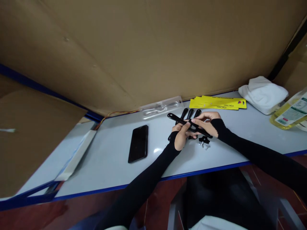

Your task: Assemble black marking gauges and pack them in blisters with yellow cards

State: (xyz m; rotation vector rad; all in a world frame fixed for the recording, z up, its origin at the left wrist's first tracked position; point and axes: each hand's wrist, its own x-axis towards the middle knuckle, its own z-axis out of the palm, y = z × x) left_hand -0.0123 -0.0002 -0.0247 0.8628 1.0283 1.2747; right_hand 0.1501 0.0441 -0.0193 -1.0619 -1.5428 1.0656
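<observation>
Over pale table, left hand and right hand grip clamped on long glossy black handle.

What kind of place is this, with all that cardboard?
Probably a packing or assembly workbench. A pale table stands against big cardboard sheets, with yellow packaging cards and a clear plastic pack lying by the hands, which hold black plastic parts.
</observation>
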